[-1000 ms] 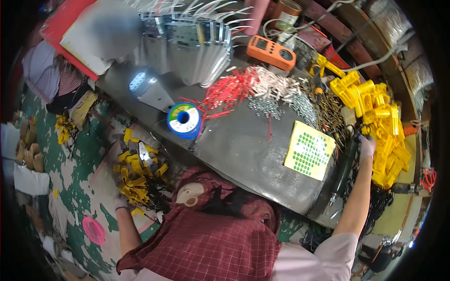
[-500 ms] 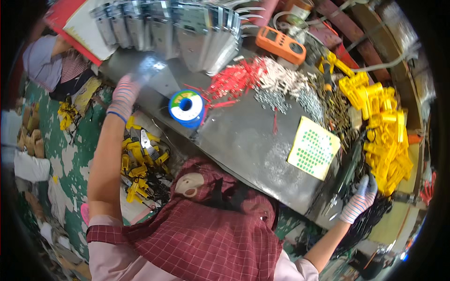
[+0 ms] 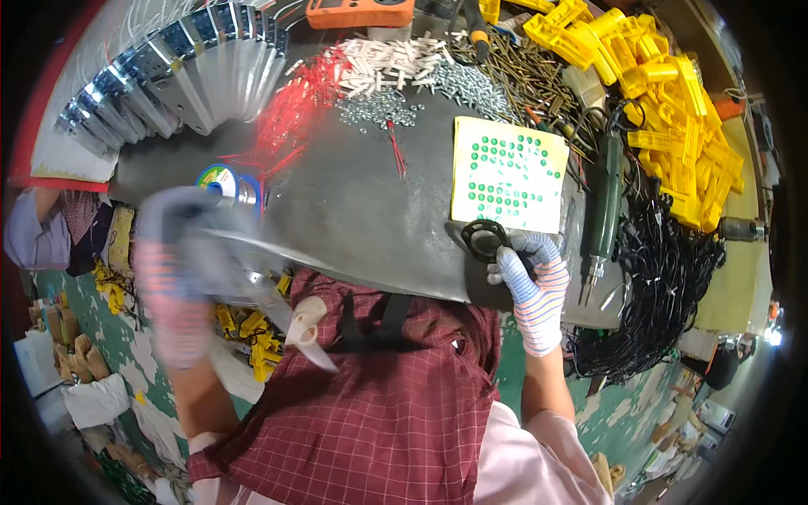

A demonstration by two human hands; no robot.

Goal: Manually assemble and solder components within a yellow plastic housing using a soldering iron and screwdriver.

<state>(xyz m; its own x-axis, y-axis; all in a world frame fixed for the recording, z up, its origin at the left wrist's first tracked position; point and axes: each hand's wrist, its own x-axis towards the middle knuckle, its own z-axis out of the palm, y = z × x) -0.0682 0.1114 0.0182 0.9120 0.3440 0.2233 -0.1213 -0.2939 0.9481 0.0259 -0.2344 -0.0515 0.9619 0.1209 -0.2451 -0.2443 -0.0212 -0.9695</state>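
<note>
My right hand point(image 3: 536, 290), in a striped glove, pinches a small black cable coil point(image 3: 485, 240) between thumb and fingers. It is just above the front edge of the grey worktable point(image 3: 362, 194), below a yellow sheet with green dots point(image 3: 508, 172). At the table's left front, my gloved left hand point(image 3: 175, 286) is smeared by motion. A blurred silvery metal plate point(image 3: 236, 268) with a pale streak sticks out from it, seemingly in its grip; the fingers themselves are not clear. Just behind that hand stands a blue-rimmed spool of wire point(image 3: 223, 183).
A row of metal plates point(image 3: 189, 71) with wires stands at back left. Red wires point(image 3: 299, 109), white sleeves point(image 3: 391, 63) and screws point(image 3: 471, 88) lie behind. A dark green electric screwdriver point(image 3: 604, 198), yellow casings point(image 3: 673, 118) and black cables point(image 3: 656, 286) crowd the right.
My left hand has come back toward me from the table's left side, bringing the metal plate. My right hand has moved left from the black cables and now holds a coil. The view has turned.
</note>
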